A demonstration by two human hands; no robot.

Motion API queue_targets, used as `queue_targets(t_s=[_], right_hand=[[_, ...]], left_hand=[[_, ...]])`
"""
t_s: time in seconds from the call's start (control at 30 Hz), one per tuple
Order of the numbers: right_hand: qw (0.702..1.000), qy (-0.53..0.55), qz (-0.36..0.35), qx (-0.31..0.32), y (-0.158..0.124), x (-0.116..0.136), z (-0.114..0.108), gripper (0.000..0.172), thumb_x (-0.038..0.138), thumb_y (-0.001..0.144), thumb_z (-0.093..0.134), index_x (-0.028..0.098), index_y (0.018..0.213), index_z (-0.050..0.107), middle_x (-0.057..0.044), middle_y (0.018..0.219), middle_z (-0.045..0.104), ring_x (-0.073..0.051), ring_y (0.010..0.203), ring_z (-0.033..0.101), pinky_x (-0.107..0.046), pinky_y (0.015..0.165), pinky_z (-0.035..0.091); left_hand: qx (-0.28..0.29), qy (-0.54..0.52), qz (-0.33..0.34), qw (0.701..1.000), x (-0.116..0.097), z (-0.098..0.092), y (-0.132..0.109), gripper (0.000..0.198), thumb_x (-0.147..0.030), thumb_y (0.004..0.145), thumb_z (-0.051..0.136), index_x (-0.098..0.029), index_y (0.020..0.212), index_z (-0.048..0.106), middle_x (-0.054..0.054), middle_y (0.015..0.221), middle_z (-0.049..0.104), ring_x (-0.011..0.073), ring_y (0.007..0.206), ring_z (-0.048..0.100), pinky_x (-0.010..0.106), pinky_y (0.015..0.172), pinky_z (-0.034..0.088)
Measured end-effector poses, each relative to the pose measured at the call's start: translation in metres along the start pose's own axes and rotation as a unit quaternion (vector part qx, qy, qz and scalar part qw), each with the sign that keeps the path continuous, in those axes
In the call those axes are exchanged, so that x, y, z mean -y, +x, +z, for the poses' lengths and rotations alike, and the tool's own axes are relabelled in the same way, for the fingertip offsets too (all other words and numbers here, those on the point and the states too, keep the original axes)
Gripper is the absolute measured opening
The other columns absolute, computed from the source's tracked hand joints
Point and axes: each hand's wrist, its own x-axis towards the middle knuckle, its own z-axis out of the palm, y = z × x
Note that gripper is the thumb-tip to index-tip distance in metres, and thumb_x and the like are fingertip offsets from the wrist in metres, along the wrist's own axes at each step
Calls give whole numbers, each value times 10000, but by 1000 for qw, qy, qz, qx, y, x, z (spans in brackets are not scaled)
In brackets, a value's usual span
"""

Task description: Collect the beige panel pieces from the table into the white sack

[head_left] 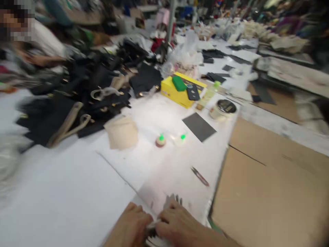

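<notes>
Near the bottom edge, my left hand (132,224) and my right hand (177,219) are close together over the white table (164,164). Both have curled fingers around a small pale item with dark parts (153,233), too blurred and covered to name. Red-handled thread snips (200,176) lie ahead of my right hand. Farther forward are two small bottles with green tips (160,140) (181,138), a dark grey sheet (199,127) and a stack of beige pieces (121,132).
Black bags with beige straps (61,113) are heaped at the left. A yellow box (174,94) carries a green object and a phone. Beside it stand a bottle (208,96) and a round tub (223,109). Cardboard (272,185) lies right; a person (46,41) works at upper left.
</notes>
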Motion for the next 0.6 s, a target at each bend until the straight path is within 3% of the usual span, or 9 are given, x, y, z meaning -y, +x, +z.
queue_targets(t_s=[0.03,0.07,0.2,0.3,0.37,0.43,0.47,0.53,0.6], right_hand=[[999,28,24,7,-20,7,-5,186,336,809,685,231,909,569,11,861,645,-182,807,588,-332,877,376],[998,39,56,14,-41,13,-10,205,324,786,694,223,902,558,8,852,635,-176,781,578,-330,863,370],[968,57,244,-5,-144,31,-17,202,278,798,699,208,854,518,13,841,604,-166,789,560,-315,838,343],[915,46,396,-53,-233,53,3,221,317,847,684,208,815,494,1,846,604,-186,795,552,-320,788,345],[872,43,485,-58,-291,69,31,198,309,840,676,212,825,504,-13,882,620,-218,835,560,-335,773,351],[827,45,560,-28,-343,82,73,141,201,784,650,226,862,535,8,876,635,-227,827,581,-357,790,368],[807,50,588,-21,-365,88,97,190,144,738,641,228,885,555,15,846,641,-227,794,596,-360,773,384],[767,55,639,-14,-401,97,149,243,96,707,634,210,917,590,0,790,652,-247,742,620,-353,688,422],[726,61,685,-7,-425,104,201,173,114,746,665,178,898,613,9,688,618,-220,640,619,-308,577,446]], left_hand=[[-18,-35,24,999,-12,2,-1,233,-276,923,467,-219,772,636,29,814,704,197,790,616,356,784,405],[-53,-67,41,995,-20,7,-1,248,-333,934,453,-244,806,645,22,830,703,205,823,614,365,807,409],[-250,-122,41,960,-30,42,17,379,-537,879,493,-311,1170,587,38,1206,637,270,1146,539,437,1007,373],[-269,-131,7,954,-28,76,31,379,-538,879,463,-297,1147,579,31,1231,597,252,1139,549,433,1013,408],[-236,-129,3,963,-26,99,37,359,-534,868,459,-288,1088,602,28,1178,614,245,1082,584,428,988,444],[-197,-122,7,973,-25,121,40,355,-534,846,470,-277,1037,625,31,1128,638,252,1058,603,441,988,456],[-181,-119,7,976,-24,132,40,354,-533,836,472,-272,1013,634,34,1111,647,258,1059,607,452,992,457],[-156,-115,-3,981,-23,153,37,355,-528,822,473,-268,993,644,37,1100,656,264,1065,611,466,995,460],[-137,-112,-19,984,-19,171,31,356,-525,814,473,-272,995,646,36,1111,656,265,1070,613,467,995,467]])
